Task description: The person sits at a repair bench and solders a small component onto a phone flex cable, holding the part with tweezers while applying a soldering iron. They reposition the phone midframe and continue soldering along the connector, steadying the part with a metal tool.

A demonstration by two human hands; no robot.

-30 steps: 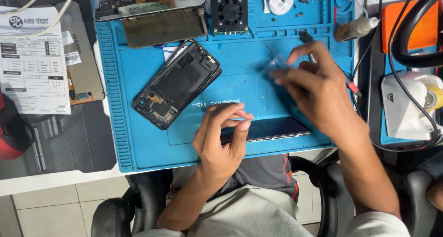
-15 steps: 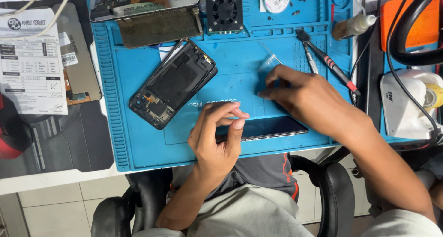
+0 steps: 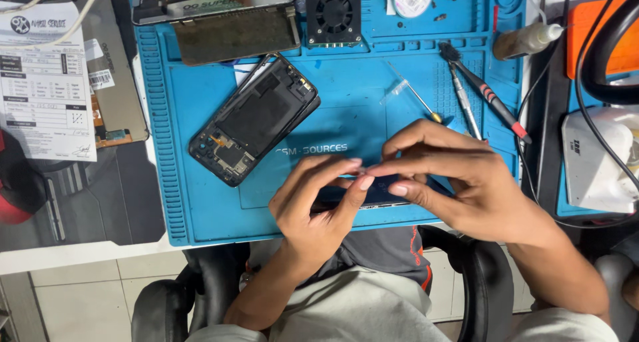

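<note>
Opened phone frame (image 3: 255, 120), small fan (image 3: 333, 11), brush (image 3: 484, 91) on blue mat (image 3: 200, 202).

Near the front edge of the blue mat (image 3: 200, 209), the left hand (image 3: 319, 209) and right hand (image 3: 466, 182) meet fingertip to fingertip over a dark phone screen (image 3: 376, 194), while an opened phone body (image 3: 256, 119) lies tilted toward the mat's left and tweezers (image 3: 462, 102) toward its right.

Left hand (image 3: 313, 212) and right hand (image 3: 459, 182) meet, fingertips pinching.

white printed form (image 3: 45, 89), far left
</note>
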